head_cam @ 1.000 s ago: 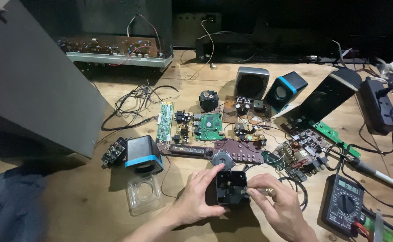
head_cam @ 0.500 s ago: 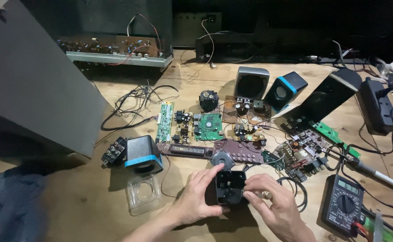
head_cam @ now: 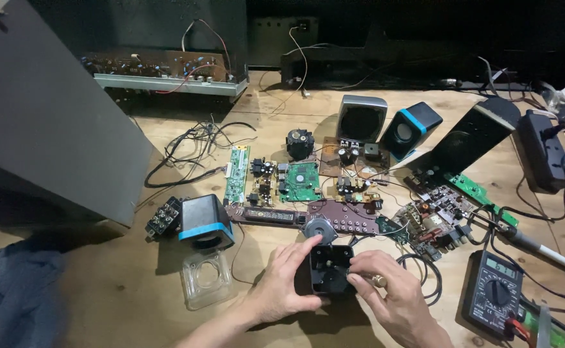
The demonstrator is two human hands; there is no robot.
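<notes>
Head view is showing the small black speaker housing standing low in the centre of the frame, open face turned up toward the camera. Left hand is wrapping its left side and gripping it, while right hand is closing fingertips on its right edge, just below the round speaker driver.
</notes>
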